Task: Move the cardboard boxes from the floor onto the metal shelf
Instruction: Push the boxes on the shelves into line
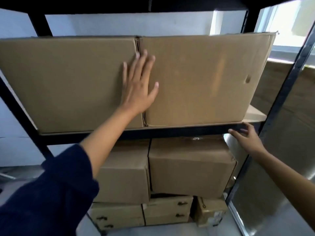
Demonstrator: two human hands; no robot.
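Where the black metal shelf (170, 129) carries its upper tier, two large plain corrugated cardboard boxes (68, 82) sit side by side, faces flat and matte brown, edges touching at a vertical seam. Left hand (139, 86), fingers straight and spread, presses flat across that seam, grasping nothing; a dark blue sleeve (51, 193) covers the forearm. Right hand (245, 136), fingers relaxed and extended, touches the front rail of the shelf just below the right-hand box (204, 79), which bears a small dent. Below the rail, smaller cardboard boxes (189, 166) stand stacked, some creased, the lowest ones (167, 210) printed with small dark marks.
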